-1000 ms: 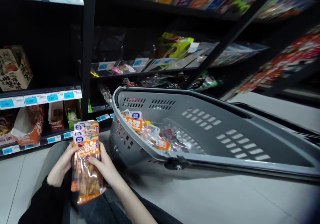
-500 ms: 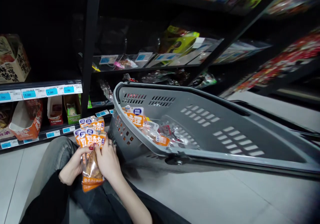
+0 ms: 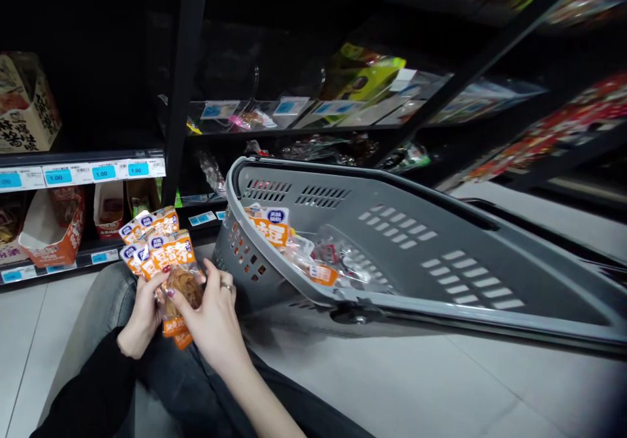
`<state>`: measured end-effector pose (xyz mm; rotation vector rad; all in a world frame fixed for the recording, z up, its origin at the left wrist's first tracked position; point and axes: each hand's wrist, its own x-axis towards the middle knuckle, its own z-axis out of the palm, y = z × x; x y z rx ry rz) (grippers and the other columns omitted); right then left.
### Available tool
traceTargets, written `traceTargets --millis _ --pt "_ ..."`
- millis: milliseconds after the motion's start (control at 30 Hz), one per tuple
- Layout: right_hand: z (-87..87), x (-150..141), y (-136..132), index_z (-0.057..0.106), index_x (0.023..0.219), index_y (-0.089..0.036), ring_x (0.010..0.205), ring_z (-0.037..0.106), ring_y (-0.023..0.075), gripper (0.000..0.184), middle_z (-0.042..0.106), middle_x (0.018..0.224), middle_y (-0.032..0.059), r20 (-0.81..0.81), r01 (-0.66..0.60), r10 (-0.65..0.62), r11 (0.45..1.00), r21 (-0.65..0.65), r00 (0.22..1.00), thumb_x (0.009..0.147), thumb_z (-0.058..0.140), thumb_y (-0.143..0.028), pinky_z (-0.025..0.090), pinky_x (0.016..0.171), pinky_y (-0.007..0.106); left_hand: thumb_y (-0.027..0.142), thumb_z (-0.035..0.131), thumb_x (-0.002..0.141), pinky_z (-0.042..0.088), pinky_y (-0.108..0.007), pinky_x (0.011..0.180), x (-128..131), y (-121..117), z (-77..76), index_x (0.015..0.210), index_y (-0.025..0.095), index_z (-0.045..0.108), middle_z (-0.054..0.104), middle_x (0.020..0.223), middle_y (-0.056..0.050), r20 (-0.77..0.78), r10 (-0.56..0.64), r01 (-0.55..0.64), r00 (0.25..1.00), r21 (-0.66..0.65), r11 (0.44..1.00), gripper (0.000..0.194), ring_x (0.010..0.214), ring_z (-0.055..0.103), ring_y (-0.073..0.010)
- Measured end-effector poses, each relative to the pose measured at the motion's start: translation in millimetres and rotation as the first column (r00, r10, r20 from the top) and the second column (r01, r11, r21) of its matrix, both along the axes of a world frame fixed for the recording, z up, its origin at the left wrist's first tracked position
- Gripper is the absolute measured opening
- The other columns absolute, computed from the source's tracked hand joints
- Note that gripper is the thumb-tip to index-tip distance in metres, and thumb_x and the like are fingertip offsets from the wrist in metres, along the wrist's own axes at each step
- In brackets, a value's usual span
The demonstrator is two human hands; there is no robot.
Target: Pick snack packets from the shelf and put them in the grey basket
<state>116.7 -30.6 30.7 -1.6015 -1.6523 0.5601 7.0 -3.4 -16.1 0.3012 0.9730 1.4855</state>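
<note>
A fanned stack of orange-and-white snack packets is held over my lap, each with a clear window showing brown food. My left hand is closed on the stack's left side, its thumb across the front. With the thumb of my right hand pressed on the front packet's window, the fingers bend loosely at the right edge; their grip behind the packets is partly hidden. Just right of my hands stands a grey shopping basket, tilted in view. Inside it lie a similar orange packet and several clear-wrapped snacks.
Dark store shelves rise ahead, with blue-and-white price tags along their edges. Open snack boxes sit on the low left shelf, and a yellow-green bag on the middle one. Pale floor tiles extend below the basket.
The packet stack has shifted left and up and tilted, its upper ends fanning leftward. My right hand's fingers have loosened and lifted away from the edge, its thumb lower on the window.
</note>
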Motion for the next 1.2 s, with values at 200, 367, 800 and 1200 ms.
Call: traceTargets --millis 200,367,800,1200 --pt "-23.8 -15.4 -0.5 0.039 0.13 -0.021 0.117 0.046 0.0287 0.064 0.038 0.133 0.0136 -0.161 -0.06 0.07 0.996 0.066 0.984 0.071 0.062 -0.028 0.04 0.096 0.043 0.025 0.072 0.058 0.051 -0.033 0.075 -5.5 0.2 8.8 0.085 0.018 0.061 0.071 0.077 -0.002 0.06 0.055 -0.056 0.997 0.017 0.998 0.03 0.081 0.067 -0.0234" --pt "-39.2 -0.4 19.0 0.045 0.126 -0.016 0.117 0.048 0.0246 0.056 0.05 0.125 0.0123 -0.375 -0.202 0.196 0.979 0.024 0.906 0.072 0.057 -0.026 0.038 0.1 0.039 0.044 0.066 0.065 0.051 -0.041 0.079 -14.9 -0.8 15.4 0.093 0.013 0.065 0.071 0.093 -0.012 0.256 -0.267 0.249 0.929 0.1 0.963 0.041 0.094 0.064 -0.0298" --pt "-52.8 1.4 20.1 0.039 0.132 -0.017 0.12 0.047 0.0234 0.057 0.047 0.132 0.0115 -0.492 -0.075 0.136 0.987 0.141 0.86 0.078 0.054 -0.031 0.038 0.101 0.04 0.023 0.077 0.056 0.045 -0.031 0.087 -11.0 -1.0 1.6 0.091 0.017 0.066 0.072 0.096 -0.005 -0.145 -0.055 0.079 0.988 0.162 0.984 0.037 0.101 0.061 -0.025" --pt "-33.3 6.2 13.4 0.039 0.135 -0.019 0.1 0.053 0.0236 0.064 0.055 0.108 0.009 -0.093 -0.254 0.281 0.94 0.227 0.955 0.073 0.055 -0.022 0.044 0.092 0.039 0.014 0.07 0.045 0.053 -0.032 0.063 -17.6 -4.1 -1.4 0.068 0.015 0.065 0.067 0.057 -0.002 0.088 -0.194 0.19 0.977 0.042 0.981 0.023 0.059 0.065 -0.0208"
